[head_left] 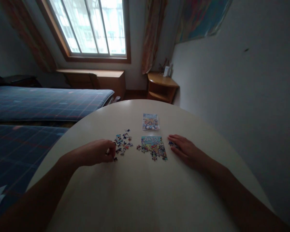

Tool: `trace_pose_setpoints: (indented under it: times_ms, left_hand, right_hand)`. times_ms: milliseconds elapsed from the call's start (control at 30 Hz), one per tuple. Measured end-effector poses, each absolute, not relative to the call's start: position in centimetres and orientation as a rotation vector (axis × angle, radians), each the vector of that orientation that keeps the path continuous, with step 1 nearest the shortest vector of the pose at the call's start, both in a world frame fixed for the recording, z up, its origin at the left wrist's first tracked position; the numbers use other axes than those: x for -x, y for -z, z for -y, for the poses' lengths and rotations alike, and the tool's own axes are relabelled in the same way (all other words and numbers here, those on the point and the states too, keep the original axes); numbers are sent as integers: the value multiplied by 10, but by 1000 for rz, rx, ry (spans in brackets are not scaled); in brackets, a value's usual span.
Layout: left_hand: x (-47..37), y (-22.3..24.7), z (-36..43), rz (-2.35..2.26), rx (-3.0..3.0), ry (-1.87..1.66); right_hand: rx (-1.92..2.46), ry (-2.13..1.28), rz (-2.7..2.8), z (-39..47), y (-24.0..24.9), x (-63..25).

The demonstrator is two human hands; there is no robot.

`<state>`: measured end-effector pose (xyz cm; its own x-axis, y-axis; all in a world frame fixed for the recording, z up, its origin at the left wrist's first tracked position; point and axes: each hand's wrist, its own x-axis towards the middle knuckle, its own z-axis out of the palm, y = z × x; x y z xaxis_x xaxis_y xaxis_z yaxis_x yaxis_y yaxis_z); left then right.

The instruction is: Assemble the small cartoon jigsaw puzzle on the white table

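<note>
A partly assembled jigsaw puzzle (152, 145) with a colourful cartoon picture lies mid-table; its lower edge is ragged. Above it rests a small picture sheet (150, 121) with similar artwork. Left of the puzzle, loose jigsaw pieces (122, 143) are scattered in a pile. At that pile's left edge is my left hand (106, 151), fingers curled and closed; whatever is in them is hidden. One piece (115, 159) lies by its fingertips. My right hand (185, 149) lies on the table right of the puzzle, fingers stretched out, with a few pieces (173, 144) partly under them.
The round-ended pale table (140, 193) reaches toward a corner shelf (163, 80) and a wooden desk (108, 74) below the window. A bed with a plaid cover (45, 101) stands to the left. A wall (232, 90) runs along the right.
</note>
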<state>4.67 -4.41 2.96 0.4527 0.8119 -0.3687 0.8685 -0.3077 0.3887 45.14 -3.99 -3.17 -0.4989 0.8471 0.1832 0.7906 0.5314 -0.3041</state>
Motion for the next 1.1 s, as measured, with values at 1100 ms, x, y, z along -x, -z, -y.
trace_pose_setpoints:
  times_ms: [1100]
  left_hand:
    - [-138, 19, 65, -1275, -2117, -677]
  right_hand:
    - [1187, -300, 2311, 82, 3, -380]
